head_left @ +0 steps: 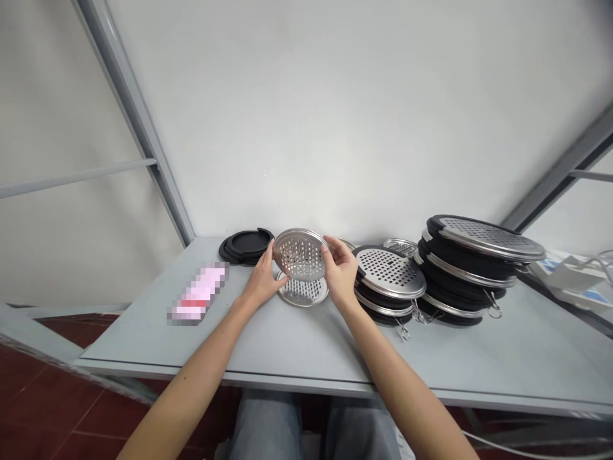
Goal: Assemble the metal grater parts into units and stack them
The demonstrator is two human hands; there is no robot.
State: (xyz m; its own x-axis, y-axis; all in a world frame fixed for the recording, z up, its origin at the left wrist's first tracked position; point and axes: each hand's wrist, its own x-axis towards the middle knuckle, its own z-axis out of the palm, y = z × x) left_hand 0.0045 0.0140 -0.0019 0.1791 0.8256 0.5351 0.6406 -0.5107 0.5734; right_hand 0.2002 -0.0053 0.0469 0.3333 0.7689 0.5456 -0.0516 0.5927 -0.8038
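A round metal grater disc (301,254) is held up over the table, tilted, between my two hands. My left hand (263,280) grips its left edge, with the thumb at the lower rim. At its right edge, my right hand (341,267) pinches the rim between thumb and fingers. Beneath it a second perforated metal disc (303,292) lies on the table, partly covered from view. Just right of my right hand stands a short stack of black rings and metal discs (390,273), with wire clips at its front.
Black round rings (249,243) lie stacked at the back left, behind a blurred pink item (200,292). A taller stack of black-rimmed discs (472,268) stands on the right. White boxes and cables (572,278) are at the far right. The grey table (297,354) meets a wall.
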